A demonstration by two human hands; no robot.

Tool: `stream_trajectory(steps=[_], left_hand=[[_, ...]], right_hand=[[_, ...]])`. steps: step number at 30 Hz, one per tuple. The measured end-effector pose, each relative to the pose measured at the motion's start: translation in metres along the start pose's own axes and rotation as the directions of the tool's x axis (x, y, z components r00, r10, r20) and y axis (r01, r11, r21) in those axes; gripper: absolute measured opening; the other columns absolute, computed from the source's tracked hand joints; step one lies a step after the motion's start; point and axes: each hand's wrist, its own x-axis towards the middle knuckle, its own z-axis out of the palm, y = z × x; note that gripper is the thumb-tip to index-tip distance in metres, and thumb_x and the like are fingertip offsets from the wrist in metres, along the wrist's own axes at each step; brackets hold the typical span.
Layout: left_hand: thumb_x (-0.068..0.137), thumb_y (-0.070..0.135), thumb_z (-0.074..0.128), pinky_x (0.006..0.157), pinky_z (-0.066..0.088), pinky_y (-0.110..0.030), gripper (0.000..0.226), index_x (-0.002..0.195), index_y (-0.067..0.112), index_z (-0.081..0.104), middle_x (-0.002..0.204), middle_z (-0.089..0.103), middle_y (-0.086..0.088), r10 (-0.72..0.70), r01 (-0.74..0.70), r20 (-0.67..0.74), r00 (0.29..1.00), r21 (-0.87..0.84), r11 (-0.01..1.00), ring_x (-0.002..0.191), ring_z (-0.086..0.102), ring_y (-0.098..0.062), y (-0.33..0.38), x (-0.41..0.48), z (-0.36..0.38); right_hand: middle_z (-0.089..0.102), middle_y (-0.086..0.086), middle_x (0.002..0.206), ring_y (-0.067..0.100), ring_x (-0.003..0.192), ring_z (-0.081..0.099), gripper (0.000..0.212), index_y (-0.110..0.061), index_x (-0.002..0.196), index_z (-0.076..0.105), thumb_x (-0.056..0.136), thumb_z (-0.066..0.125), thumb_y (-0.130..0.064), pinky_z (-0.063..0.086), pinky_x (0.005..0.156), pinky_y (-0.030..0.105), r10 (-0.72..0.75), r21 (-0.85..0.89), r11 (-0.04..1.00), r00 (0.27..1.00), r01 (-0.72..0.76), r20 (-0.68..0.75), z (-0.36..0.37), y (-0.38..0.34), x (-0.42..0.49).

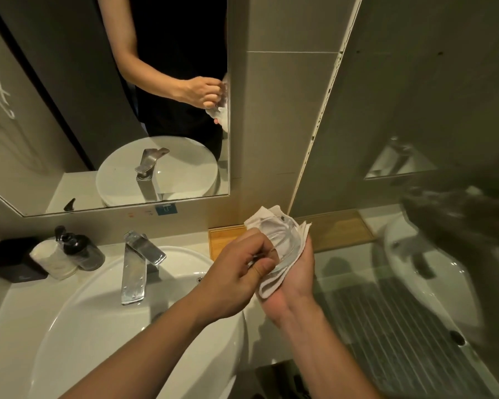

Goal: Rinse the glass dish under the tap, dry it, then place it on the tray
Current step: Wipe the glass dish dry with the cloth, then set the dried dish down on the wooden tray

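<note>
— Where is the glass dish (pixel 280 243)?

— Up in the air to the right of the basin (pixel 104 312), lying in a white cloth (pixel 274 280) that the right hand (pixel 296 272) cups from below, fingers curled up round the cloth's far edge.

— And the left hand (pixel 236 272)?

— Its fingers are pressed together, thumb against forefinger, pinching the near rim of the dish. It covers the dish's left part, so how far the rim runs there I cannot tell.

— Is the tray in sight?

— A wooden tray (pixel 222 240) lies on the worktop (pixel 20 306) behind the hands, against the wall. The hands and cloth hide its middle; only its left corner shows, and what looks like its right part appears through a glass panel (pixel 415 139) that stands to the right.

— What else is about?

— A chrome tap (pixel 137 263) at the back of the basin, no water showing at its spout. Left of it a dark pump bottle (pixel 78 249), a white roll (pixel 51 259) touching the bottle, and a black box (pixel 12 260) at the far left. A mirror (pixel 69 110) on the wall above shows the tap, the basin and one hand with the cloth.
</note>
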Motion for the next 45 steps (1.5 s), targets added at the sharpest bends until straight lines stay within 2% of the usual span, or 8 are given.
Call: stream_trajectory(steps=[18,23,28,32,35,38,42,45], left_hand=[[0.09,0.01,0.066,0.077,0.04,-0.04,0.008,0.085,0.008,0.061,0.084,0.058,0.001,0.065,-0.087,0.116,0.991,0.198,0.976,0.08,0.045,-0.013,-0.028,0.006,-0.002],[0.09,0.012,0.063,0.077,0.046,-0.041,0.01,0.082,0.015,0.059,0.082,0.06,0.002,0.051,-0.071,0.105,0.993,0.199,0.977,0.078,0.052,-0.016,-0.038,0.009,-0.005],[0.093,0.01,0.065,0.07,0.045,-0.03,0.014,0.08,0.015,0.062,0.08,0.06,0.006,-0.148,0.149,-0.013,0.989,0.055,0.987,0.076,0.055,-0.011,-0.06,0.009,-0.011],[0.096,0.011,0.065,0.068,0.042,-0.027,0.025,0.077,0.026,0.059,0.077,0.057,0.009,-0.26,0.259,-0.025,0.965,-0.029,0.965,0.07,0.05,-0.009,-0.074,-0.003,-0.009],[0.097,0.013,0.064,0.068,0.043,-0.028,0.021,0.079,0.023,0.06,0.078,0.058,0.008,-0.294,0.293,-0.025,0.955,-0.029,0.956,0.07,0.05,-0.009,-0.078,-0.009,-0.008],[0.097,0.014,0.064,0.068,0.043,-0.029,0.019,0.08,0.02,0.061,0.077,0.058,0.007,-0.302,0.302,-0.036,0.953,-0.007,0.953,0.07,0.05,-0.009,-0.08,-0.013,-0.008],[0.096,0.016,0.065,0.068,0.044,-0.026,0.014,0.082,0.017,0.063,0.081,0.061,0.0,-0.277,0.278,-0.047,0.96,0.039,0.96,0.073,0.054,-0.012,-0.081,-0.017,-0.009],[0.096,0.017,0.065,0.069,0.046,-0.028,0.012,0.083,0.017,0.063,0.084,0.062,-0.003,-0.262,0.265,-0.057,0.963,0.046,0.963,0.077,0.056,-0.017,-0.081,-0.016,-0.009]], right_hand=[[0.057,0.021,0.147,0.04,0.133,0.056,0.066,-0.018,0.145,0.057,0.103,0.036,-0.064,0.043,0.107,0.064,0.304,-0.14,0.946,0.951,-0.293,0.064,-0.036,-0.007,-0.021],[0.037,0.017,0.161,0.032,0.147,0.033,0.069,-0.011,0.155,0.043,0.104,0.043,-0.059,0.025,0.125,0.052,0.265,-0.231,0.935,0.963,-0.27,-0.054,-0.041,-0.01,-0.026],[0.065,0.021,0.136,0.041,0.126,0.061,0.057,-0.019,0.134,0.067,0.098,0.053,-0.061,0.053,0.1,0.052,0.149,-0.432,0.879,0.977,-0.202,-0.155,-0.078,-0.028,-0.02],[0.076,-0.001,0.084,0.032,0.083,0.072,0.027,-0.04,0.097,0.075,0.093,0.057,-0.059,0.055,0.061,0.025,-0.292,-0.966,0.255,0.95,-0.03,-0.106,-0.123,-0.009,0.003],[0.065,-0.018,0.125,0.017,0.125,0.059,0.035,-0.04,0.131,0.064,0.099,0.056,-0.05,0.051,0.094,0.029,-0.248,-0.986,-0.167,0.966,0.027,0.068,-0.168,0.013,0.026],[0.022,-0.009,0.17,0.015,0.158,0.008,0.058,-0.034,0.159,0.032,0.105,0.042,-0.051,0.026,0.121,0.041,-0.075,-0.801,-0.599,0.996,0.001,0.057,-0.221,0.037,0.043],[-0.021,-0.009,0.17,0.022,0.154,-0.027,0.065,-0.039,0.161,-0.009,0.105,0.019,-0.058,-0.007,0.125,0.046,0.071,-0.622,-0.782,0.997,0.037,-0.03,-0.258,0.061,0.04],[-0.026,-0.012,0.167,0.022,0.153,-0.028,0.066,-0.041,0.16,-0.009,0.103,0.016,-0.062,-0.012,0.123,0.051,0.089,-0.609,-0.793,0.994,0.028,-0.07,-0.245,0.051,0.043]])
